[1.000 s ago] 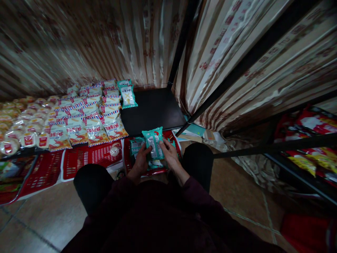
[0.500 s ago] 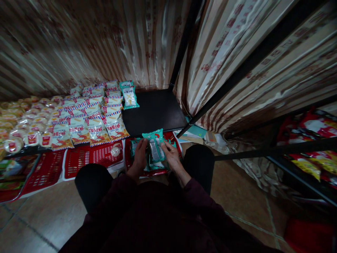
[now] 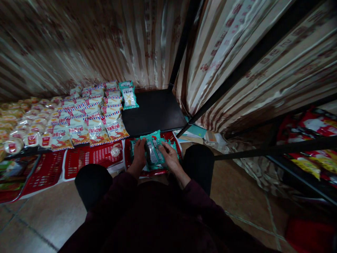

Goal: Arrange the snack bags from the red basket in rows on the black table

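Observation:
Both my hands are down in a red basket (image 3: 172,137) on the floor, among teal snack packets (image 3: 153,150). My left hand (image 3: 139,156) grips the left side of a small stack of these packets, fingers curled over it. My right hand (image 3: 170,157) holds the stack's right side, fingers bent on top. More teal packets lie under the stack in the basket. Two matching teal packets (image 3: 128,95) stand at the back of the black shelf (image 3: 155,112), beside rows of red-and-white striped snack bags (image 3: 96,119).
Empty red baskets (image 3: 86,156) sit on the tiled floor to the left. Round yellow snack packs (image 3: 15,130) fill the shelf's far left. Black shelf posts (image 3: 181,45) rise in front of striped curtains. A second rack with red and yellow bags (image 3: 313,147) stands right. My knees flank the basket.
The teal packets I held up above the basket have come down into it. My left hand slid from the packet's lower edge up onto its left side.

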`<state>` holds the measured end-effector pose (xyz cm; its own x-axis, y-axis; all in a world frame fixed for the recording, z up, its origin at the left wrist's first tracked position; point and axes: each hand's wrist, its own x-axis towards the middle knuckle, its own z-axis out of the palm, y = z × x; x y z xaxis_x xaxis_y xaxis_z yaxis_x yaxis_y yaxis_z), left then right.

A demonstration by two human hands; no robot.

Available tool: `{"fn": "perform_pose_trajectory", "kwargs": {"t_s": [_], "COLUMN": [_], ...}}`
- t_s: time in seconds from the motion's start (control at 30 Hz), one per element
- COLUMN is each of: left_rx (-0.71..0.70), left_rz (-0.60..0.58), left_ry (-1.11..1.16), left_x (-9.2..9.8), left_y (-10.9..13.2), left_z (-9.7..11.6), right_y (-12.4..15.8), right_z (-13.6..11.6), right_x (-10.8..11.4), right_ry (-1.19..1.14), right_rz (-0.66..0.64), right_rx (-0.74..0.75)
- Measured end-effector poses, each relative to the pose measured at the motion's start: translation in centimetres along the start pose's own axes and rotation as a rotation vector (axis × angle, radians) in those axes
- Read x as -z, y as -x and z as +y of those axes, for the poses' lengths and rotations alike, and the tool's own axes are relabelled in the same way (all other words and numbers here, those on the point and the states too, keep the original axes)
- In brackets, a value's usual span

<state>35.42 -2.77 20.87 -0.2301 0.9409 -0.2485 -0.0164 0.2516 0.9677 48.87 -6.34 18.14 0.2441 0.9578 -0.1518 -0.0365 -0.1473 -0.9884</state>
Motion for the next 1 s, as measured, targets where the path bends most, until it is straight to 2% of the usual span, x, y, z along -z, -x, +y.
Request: {"fn": "perform_pose_trajectory", "kwargs": {"t_s": [0.07,0.23,0.4,0.6,0.73,0.9,1.0], "left_rx": [0.015,0.011,-0.053,-0.083,0.051,0.218,0.258], "left_rz": [-0.007,0.122,0.064,0.045,0.059,-0.093,-0.116], "left_ry": [0.006,0.087,0.113,0.108,0.167,0.245,0.307], "left_x": [-0.3,-1.1,-1.3,-1.3,-1.3,-1.4,-1.6], "left_y": [0.2,0.9,1.6,1.7,1.6,2.3,2.7], "left_z": [-0.1,-0.5,-1.2,-1.9,-1.8,-0.5,0.0], "right_y": [0.0,-0.2,-0.2,0.0,0.0,0.0,-0.1], "right_z": [-0.1,-0.2,-0.4,-0.7,-0.8,-0.5,0.0], "right_x": [-0.1,-0.1,0.0,0.1,0.0,-0.3,-0.2], "right_ry": [0.02,0.037,0.121,0.16,0.115,-0.035,-0.014], "right_rz": [0.031,0.083,0.14,0.113,0.113,0.071,0.078], "right_rx": [0.022,0.055,0.063,0.09,0.069,-0.018,-0.005]}}
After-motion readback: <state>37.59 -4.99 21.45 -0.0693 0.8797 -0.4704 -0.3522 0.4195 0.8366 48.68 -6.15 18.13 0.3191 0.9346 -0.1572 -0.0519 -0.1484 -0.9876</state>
